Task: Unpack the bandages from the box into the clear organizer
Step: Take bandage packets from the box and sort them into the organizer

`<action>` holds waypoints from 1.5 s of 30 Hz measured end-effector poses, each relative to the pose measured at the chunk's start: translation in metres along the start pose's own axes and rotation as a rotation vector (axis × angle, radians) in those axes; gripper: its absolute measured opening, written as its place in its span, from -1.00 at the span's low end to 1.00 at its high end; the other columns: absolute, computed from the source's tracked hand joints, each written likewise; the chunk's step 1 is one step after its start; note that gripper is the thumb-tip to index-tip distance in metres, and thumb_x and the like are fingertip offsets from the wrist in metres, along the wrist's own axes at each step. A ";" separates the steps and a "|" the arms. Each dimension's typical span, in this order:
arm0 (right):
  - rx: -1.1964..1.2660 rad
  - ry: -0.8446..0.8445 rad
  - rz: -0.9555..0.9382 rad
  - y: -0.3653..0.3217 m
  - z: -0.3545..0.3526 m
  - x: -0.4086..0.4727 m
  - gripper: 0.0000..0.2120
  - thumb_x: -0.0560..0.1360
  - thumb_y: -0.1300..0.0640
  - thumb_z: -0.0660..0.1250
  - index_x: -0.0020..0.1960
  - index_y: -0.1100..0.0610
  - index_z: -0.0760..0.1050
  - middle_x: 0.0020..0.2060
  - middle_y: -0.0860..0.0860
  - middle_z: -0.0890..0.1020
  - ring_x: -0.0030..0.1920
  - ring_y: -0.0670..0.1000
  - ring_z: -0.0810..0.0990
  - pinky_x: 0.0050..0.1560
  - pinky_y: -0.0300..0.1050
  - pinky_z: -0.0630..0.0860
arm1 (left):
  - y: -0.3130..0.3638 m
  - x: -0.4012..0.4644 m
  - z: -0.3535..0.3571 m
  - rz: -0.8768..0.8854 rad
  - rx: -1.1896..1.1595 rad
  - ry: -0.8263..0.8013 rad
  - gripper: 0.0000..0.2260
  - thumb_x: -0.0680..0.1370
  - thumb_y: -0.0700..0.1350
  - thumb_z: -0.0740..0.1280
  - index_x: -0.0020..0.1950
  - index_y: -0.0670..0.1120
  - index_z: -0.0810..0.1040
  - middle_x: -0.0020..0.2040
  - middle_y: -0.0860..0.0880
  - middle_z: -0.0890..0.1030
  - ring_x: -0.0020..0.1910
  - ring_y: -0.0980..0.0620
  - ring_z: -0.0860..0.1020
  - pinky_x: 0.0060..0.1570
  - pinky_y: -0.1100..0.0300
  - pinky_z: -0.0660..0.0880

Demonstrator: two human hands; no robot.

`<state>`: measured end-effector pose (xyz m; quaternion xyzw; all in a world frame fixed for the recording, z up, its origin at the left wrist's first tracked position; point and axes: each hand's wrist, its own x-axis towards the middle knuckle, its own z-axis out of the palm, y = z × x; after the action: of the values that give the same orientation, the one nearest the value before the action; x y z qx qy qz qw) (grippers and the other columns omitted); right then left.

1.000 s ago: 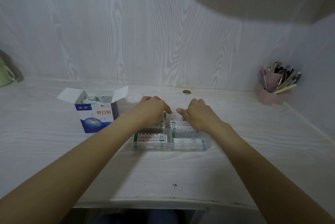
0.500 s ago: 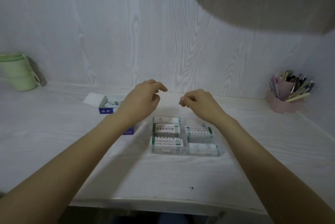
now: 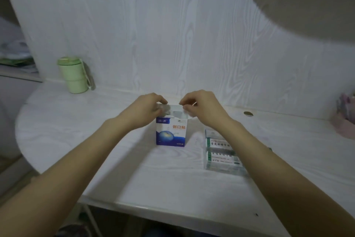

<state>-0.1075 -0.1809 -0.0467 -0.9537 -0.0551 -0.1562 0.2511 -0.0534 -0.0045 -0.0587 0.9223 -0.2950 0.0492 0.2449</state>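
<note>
L hand [image 3: 148, 109] and R hand [image 3: 199, 107] are both at the open top of the box [image 3: 171, 132], fingers curled. L seems to pinch the left flap, or something pale at the rim; R pinches near the right flap. Can't tell if either has a bandage yet, as it's blurred there.

Box stands upright mid-desk [image 3: 96, 140], just left of the organizer [image 3: 221, 152], not touching it.

Handling, my guess: thin card box, light, tips easily, so steady one wall w/ one hand. Bandages are prob. light, flat, floppy, slick wrappers; pinch a bunch by the top edges and lift straight up.

Hard to see: box contents are hidden behind fingers and flaps. R forearm covers much of the organizer; packs show in its left compartments, the rest unseen. Pen cup [image 3: 345, 121] is cut off at the frame edge.
</note>
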 end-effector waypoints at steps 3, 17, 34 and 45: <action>-0.048 -0.135 0.032 -0.012 0.009 0.013 -0.84 0.49 0.20 0.37 0.06 0.15 0.63 -0.02 0.05 0.67 -0.11 -0.04 0.57 -0.03 -0.15 0.54 | -0.011 0.002 -0.003 -0.009 -0.012 -0.055 -0.60 0.53 0.00 0.34 0.33 -0.11 0.45 0.28 -0.05 0.51 0.24 0.01 0.46 0.07 0.27 0.34; -0.392 -0.186 0.025 -0.024 0.032 0.034 -0.92 0.52 0.12 0.33 0.00 0.05 0.58 -0.05 -0.03 0.64 0.01 0.00 0.53 0.12 -0.03 0.22 | -0.026 0.002 0.004 -0.016 -0.204 -0.027 -0.52 0.43 -0.09 0.47 0.33 -0.10 0.46 0.27 -0.01 0.52 0.25 0.07 0.46 0.12 0.29 0.34; -0.024 -0.013 0.027 0.002 0.016 0.022 -0.90 0.51 0.22 0.34 -0.16 0.08 0.47 -0.26 0.04 0.60 -0.23 0.04 0.57 -0.23 -0.11 0.50 | -0.026 0.003 0.008 -0.013 -0.257 -0.004 -0.54 0.51 0.00 0.38 0.37 -0.09 0.42 0.30 -0.02 0.50 0.28 0.07 0.43 0.12 0.28 0.32; 0.187 -0.028 0.053 -0.001 0.004 0.020 -0.80 0.46 0.25 0.38 0.05 0.07 0.50 -0.22 -0.07 0.60 -0.25 -0.20 0.54 -0.43 -0.49 0.38 | -0.004 0.023 0.014 0.008 -0.226 -0.017 -0.81 0.55 -0.10 0.33 0.08 -0.17 0.61 -0.01 -0.13 0.63 -0.07 -0.04 0.61 -0.06 0.00 0.56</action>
<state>-0.0876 -0.1777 -0.0430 -0.9294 -0.0478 -0.1305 0.3420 -0.0332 -0.0204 -0.0670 0.8880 -0.3042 0.0089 0.3448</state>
